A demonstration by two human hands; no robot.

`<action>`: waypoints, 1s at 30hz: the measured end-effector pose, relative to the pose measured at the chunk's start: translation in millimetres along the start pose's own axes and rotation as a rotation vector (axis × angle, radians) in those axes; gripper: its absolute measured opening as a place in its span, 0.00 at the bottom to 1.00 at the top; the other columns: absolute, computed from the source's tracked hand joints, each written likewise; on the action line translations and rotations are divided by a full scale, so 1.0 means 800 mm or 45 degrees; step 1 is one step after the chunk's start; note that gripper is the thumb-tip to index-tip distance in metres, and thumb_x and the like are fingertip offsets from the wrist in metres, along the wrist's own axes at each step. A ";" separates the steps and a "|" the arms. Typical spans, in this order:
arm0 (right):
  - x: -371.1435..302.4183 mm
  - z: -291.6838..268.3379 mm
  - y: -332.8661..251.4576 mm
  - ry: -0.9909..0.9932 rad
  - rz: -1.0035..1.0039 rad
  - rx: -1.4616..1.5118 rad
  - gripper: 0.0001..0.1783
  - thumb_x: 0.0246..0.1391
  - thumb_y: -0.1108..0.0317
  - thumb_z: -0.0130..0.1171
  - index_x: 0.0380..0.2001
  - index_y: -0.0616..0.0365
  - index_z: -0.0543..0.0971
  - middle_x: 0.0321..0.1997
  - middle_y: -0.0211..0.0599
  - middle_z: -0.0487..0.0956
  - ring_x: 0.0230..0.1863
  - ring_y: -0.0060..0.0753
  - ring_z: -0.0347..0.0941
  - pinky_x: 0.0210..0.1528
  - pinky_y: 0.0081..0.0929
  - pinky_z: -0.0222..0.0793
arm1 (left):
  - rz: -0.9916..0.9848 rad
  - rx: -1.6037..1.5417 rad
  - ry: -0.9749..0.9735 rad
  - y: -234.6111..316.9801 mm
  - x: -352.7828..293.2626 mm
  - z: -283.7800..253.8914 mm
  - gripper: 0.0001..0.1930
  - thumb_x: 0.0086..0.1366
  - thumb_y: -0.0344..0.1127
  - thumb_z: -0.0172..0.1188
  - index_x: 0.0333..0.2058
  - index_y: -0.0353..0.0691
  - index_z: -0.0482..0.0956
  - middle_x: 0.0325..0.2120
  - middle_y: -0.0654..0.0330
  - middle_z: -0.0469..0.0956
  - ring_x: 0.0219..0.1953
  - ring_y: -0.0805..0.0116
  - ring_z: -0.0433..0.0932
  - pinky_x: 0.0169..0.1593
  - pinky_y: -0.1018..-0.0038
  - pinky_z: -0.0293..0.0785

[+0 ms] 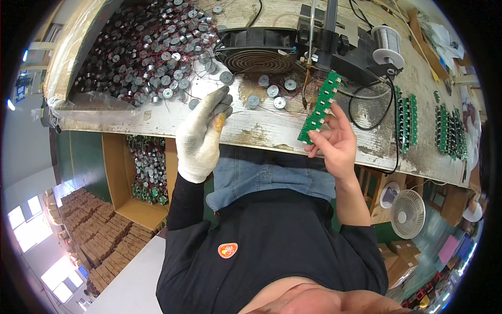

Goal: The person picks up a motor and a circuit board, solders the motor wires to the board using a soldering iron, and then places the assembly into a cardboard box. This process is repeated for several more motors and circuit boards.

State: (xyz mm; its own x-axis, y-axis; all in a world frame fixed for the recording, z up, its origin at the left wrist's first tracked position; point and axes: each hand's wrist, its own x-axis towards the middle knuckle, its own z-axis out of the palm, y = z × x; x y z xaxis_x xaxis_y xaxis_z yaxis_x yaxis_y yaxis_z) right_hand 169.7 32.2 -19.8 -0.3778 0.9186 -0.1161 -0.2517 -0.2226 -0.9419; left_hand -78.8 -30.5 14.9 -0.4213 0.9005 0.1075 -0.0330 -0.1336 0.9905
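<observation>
My right hand, bare, pinches the lower end of a long green circuit board strip and holds it tilted above the worn white bench. The strip's upper end sits close to a soldering iron tip on a black stand. My left hand wears a dirty white glove. It hovers over the bench edge with fingers stretched out, and I see nothing in it. A few loose round metal parts with thin wires lie between the two hands.
A big pile of round metal parts fills a plastic-lined box at the back left. A black fan and solder spool stand behind. More green boards lie at right. A cardboard box of parts sits under the bench.
</observation>
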 end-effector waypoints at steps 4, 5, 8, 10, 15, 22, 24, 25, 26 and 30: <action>0.000 -0.001 -0.002 -0.006 0.026 0.006 0.38 0.51 0.86 0.54 0.64 0.63 0.53 0.51 0.52 0.71 0.25 0.30 0.77 0.19 0.18 0.73 | 0.456 0.912 -0.200 0.000 0.022 -0.023 0.20 0.58 0.15 0.52 0.50 0.32 0.73 0.45 0.49 0.76 0.44 0.58 0.78 0.46 0.71 0.75; 0.000 -0.001 -0.002 -0.004 0.025 0.006 0.38 0.51 0.86 0.54 0.64 0.63 0.53 0.51 0.52 0.71 0.25 0.30 0.77 0.19 0.18 0.73 | 0.628 1.165 -0.225 0.004 0.025 -0.025 0.21 0.56 0.15 0.53 0.49 0.34 0.75 0.43 0.50 0.77 0.41 0.58 0.79 0.44 0.72 0.75; 0.000 -0.001 -0.002 -0.006 0.029 0.004 0.38 0.51 0.86 0.54 0.64 0.63 0.53 0.51 0.51 0.71 0.25 0.29 0.77 0.19 0.18 0.73 | 0.619 1.338 -0.289 0.015 0.026 -0.026 0.22 0.53 0.17 0.55 0.49 0.37 0.76 0.40 0.51 0.77 0.36 0.56 0.79 0.40 0.73 0.74; -0.001 0.000 -0.002 -0.004 0.029 0.015 0.38 0.51 0.86 0.54 0.64 0.63 0.53 0.51 0.51 0.71 0.26 0.29 0.77 0.19 0.17 0.73 | 0.611 1.371 -0.302 0.021 0.024 -0.023 0.21 0.54 0.18 0.56 0.48 0.39 0.76 0.38 0.52 0.77 0.35 0.56 0.78 0.38 0.74 0.74; -0.001 -0.001 -0.002 0.005 0.028 0.008 0.38 0.51 0.85 0.55 0.64 0.63 0.53 0.51 0.51 0.71 0.26 0.29 0.77 0.19 0.17 0.73 | 0.526 1.198 -0.328 0.009 0.016 -0.016 0.19 0.58 0.24 0.59 0.50 0.36 0.74 0.35 0.52 0.79 0.34 0.61 0.79 0.37 0.77 0.74; -0.002 0.000 -0.004 0.010 0.043 0.058 0.38 0.51 0.85 0.56 0.64 0.63 0.53 0.46 0.46 0.70 0.27 0.29 0.77 0.21 0.18 0.72 | -0.465 -0.160 -0.207 -0.011 -0.019 0.035 0.16 0.64 0.29 0.58 0.47 0.25 0.69 0.36 0.51 0.79 0.39 0.69 0.79 0.45 0.77 0.76; -0.002 0.002 -0.006 0.015 0.048 0.052 0.39 0.51 0.85 0.56 0.64 0.63 0.53 0.46 0.46 0.69 0.26 0.29 0.77 0.21 0.18 0.73 | -0.455 -0.163 -0.221 -0.017 -0.024 0.043 0.12 0.65 0.28 0.57 0.45 0.27 0.73 0.36 0.54 0.79 0.39 0.70 0.79 0.45 0.77 0.76; -0.001 0.001 -0.006 0.010 0.059 0.053 0.39 0.51 0.85 0.56 0.64 0.63 0.53 0.46 0.46 0.69 0.26 0.29 0.77 0.21 0.18 0.73 | -0.472 -0.173 -0.211 -0.016 -0.024 0.049 0.09 0.65 0.29 0.57 0.41 0.29 0.76 0.35 0.57 0.79 0.37 0.73 0.79 0.42 0.78 0.75; -0.001 0.001 -0.005 0.005 0.071 0.055 0.39 0.51 0.85 0.56 0.64 0.63 0.53 0.46 0.46 0.69 0.26 0.29 0.77 0.21 0.18 0.73 | -0.474 -0.179 -0.216 -0.012 -0.024 0.053 0.09 0.65 0.29 0.57 0.41 0.29 0.76 0.35 0.57 0.79 0.37 0.73 0.79 0.42 0.78 0.75; 0.000 -0.002 -0.003 -0.012 0.057 0.051 0.39 0.50 0.86 0.54 0.64 0.62 0.53 0.49 0.50 0.71 0.26 0.31 0.77 0.19 0.19 0.73 | -0.447 0.139 -0.251 -0.010 -0.025 0.071 0.07 0.63 0.30 0.59 0.37 0.31 0.79 0.28 0.61 0.77 0.29 0.78 0.74 0.34 0.82 0.70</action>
State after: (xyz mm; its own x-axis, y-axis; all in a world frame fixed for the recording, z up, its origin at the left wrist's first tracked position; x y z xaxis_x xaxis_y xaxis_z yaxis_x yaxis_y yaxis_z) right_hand 172.0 33.0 -17.7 -0.3980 0.9042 -0.1548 -0.2700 -0.2767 -0.9222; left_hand -19.0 -23.8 9.6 -0.2195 0.9470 -0.2345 -0.0426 0.2309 0.9721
